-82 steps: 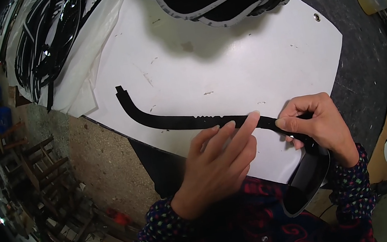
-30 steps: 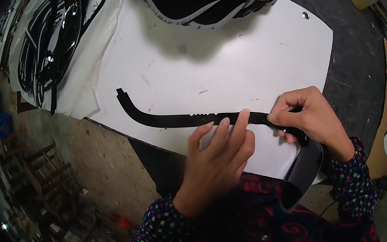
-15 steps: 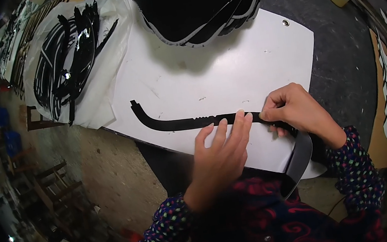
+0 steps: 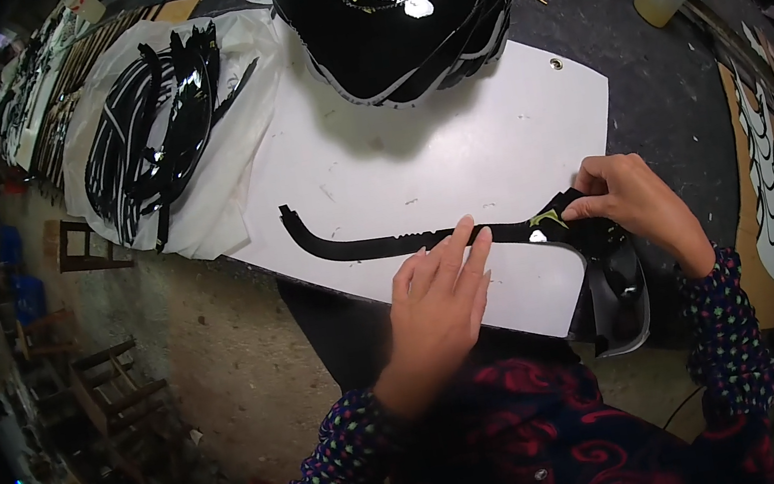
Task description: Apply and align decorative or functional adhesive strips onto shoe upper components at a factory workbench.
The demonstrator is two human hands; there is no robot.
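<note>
A long black strip, curved up at its left end and notched along its upper edge, lies on a white sheet. My left hand rests over the strip's middle, fingers extended, the tips touching it. At the strip's right end my right hand pinches a glossy black piece with a yellow-green patch, thumb and forefinger together on its upper edge. The piece overlaps the strip's end and hangs down past the sheet's right side; its lower part is dark and hard to make out.
Beyond my hands stands a pile of glossy black cut pieces with grey edges. A white plastic bag at the left carries several curved black strips. At the far right are a bottle of yellowish liquid and a brown board with white cutouts.
My right hand has moved right and slightly up, and the glossy black piece with its yellow-green patch now shows by the strip's end. The left fingers still lie on the strip.
</note>
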